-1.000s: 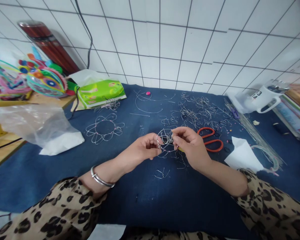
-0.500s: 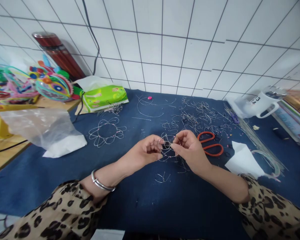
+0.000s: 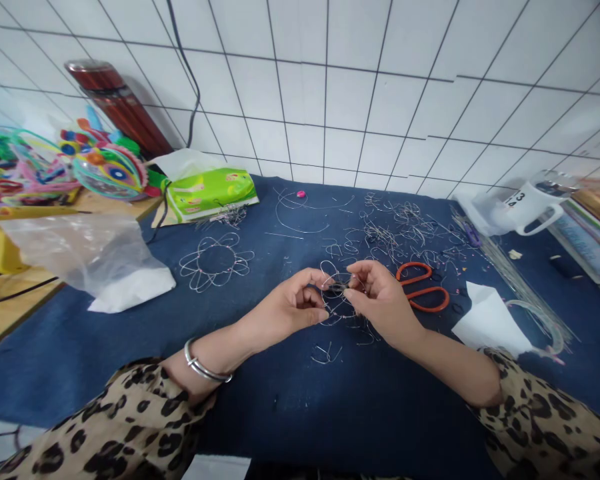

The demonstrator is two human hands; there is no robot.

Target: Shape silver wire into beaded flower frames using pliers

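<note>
A beaded wire flower (image 3: pixel 336 316) of thin silvery loops with small pink beads hangs between my hands above the blue cloth. On its left side, my left hand (image 3: pixel 296 303) grips the wire with curled fingers and thumb. From the right, my right hand (image 3: pixel 380 300) pinches the wire between thumb and fingertips; the exact grip points are partly hidden. A finished-looking flower-shaped wire ring (image 3: pixel 216 270) lies flat to the left. Just beyond my right hand rest scissors with orange-red handles (image 3: pixel 430 299).
Tangled wire scraps (image 3: pixel 385 233) spread behind my hands, and a small bent wire (image 3: pixel 326 354) lies in front. Long straight wires (image 3: pixel 520 283), white paper (image 3: pixel 490 320) and a white mug (image 3: pixel 535 203) are at right. A green tissue pack (image 3: pixel 215 193) and plastic bag (image 3: pixel 80 253) stand left.
The fingers of my left hand have spread slightly around the wire, and a loop at the top of the flower shows more clearly. Both hands stay in nearly the same place.
</note>
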